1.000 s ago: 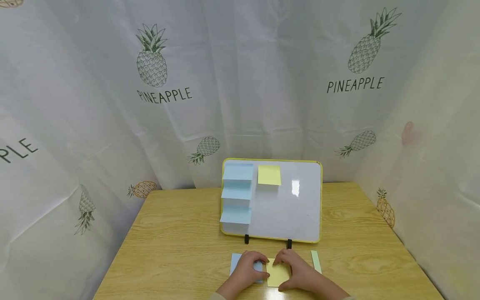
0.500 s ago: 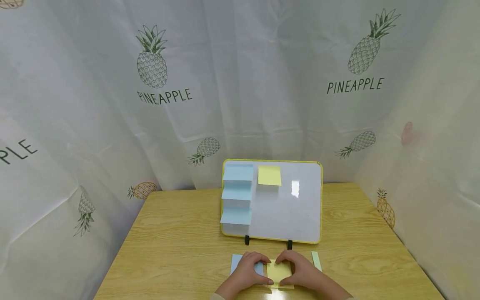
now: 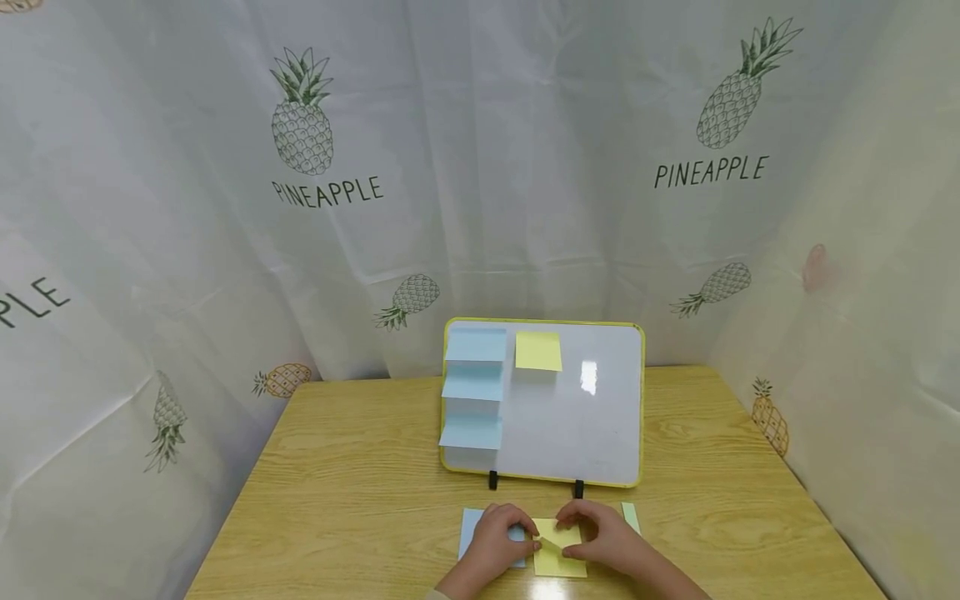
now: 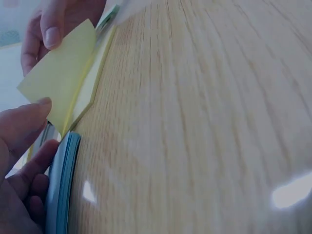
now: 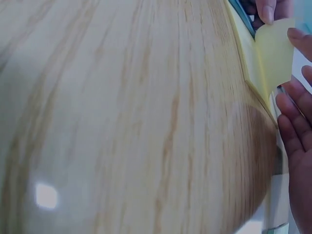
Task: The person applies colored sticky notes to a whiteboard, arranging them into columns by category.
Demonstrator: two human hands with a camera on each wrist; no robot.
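A yellow sticky-note pad (image 3: 560, 568) lies on the table in front of the person. Its top sheet (image 4: 63, 73) is raised along the near edge and bends up from the pad. My left hand (image 3: 495, 542) pinches one corner of that sheet, thumb on the near face. At the other corner, my right hand (image 3: 609, 537) pinches it too, with its thumb (image 4: 51, 35) on the paper and fingers behind. A blue sticky-note pad (image 4: 63, 187) lies under and beside the left hand, partly hidden by it. To the right, a narrow green note pad (image 3: 630, 515) is partly covered by the right hand.
Behind the hands a yellow-framed whiteboard (image 3: 570, 433) leans on black feet (image 3: 578, 489). Three light blue notes (image 3: 474, 385) run down its left side, and one yellow note (image 3: 538, 351) hangs near the top. A pineapple-print curtain (image 3: 510, 208) surrounds the wooden table (image 3: 360, 467).
Both thumbs have moved from the yellow pad's near edge up and away from the person. The top sheet's near edge has come up with them.
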